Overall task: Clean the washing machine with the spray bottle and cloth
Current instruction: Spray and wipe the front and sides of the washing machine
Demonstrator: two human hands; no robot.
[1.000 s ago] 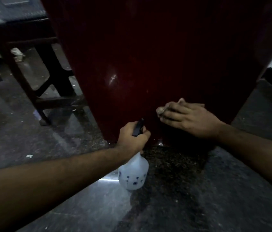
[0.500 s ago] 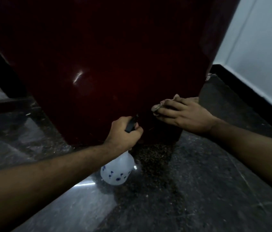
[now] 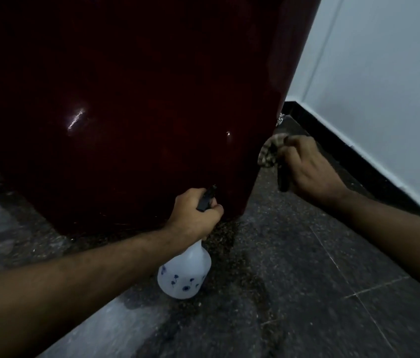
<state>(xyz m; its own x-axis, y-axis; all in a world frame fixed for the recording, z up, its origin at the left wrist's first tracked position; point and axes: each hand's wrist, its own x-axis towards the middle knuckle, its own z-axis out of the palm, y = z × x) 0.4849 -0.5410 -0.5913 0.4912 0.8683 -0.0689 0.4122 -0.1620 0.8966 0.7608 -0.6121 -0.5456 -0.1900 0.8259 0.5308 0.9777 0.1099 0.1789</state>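
Note:
The dark red washing machine (image 3: 139, 99) fills the upper left of the head view, its side panel facing me. My left hand (image 3: 194, 217) grips the black trigger head of a white spray bottle (image 3: 184, 275) with small blue flower prints, held low near the machine's bottom right corner. My right hand (image 3: 307, 169) holds a bunched, patterned cloth (image 3: 270, 151) at the machine's right edge, just past the corner. A dark part of the cloth hangs below my fingers.
A dark speckled stone floor (image 3: 307, 293) with tile seams spreads below. A pale wall (image 3: 384, 86) with a black skirting (image 3: 345, 148) runs along the right, leaving a narrow gap beside the machine. A small patterned object (image 3: 280, 119) lies in that gap.
My right hand has slid right with the cloth, from the lower side panel to past the machine's right corner. The view has swung right. My left hand still holds the bottle.

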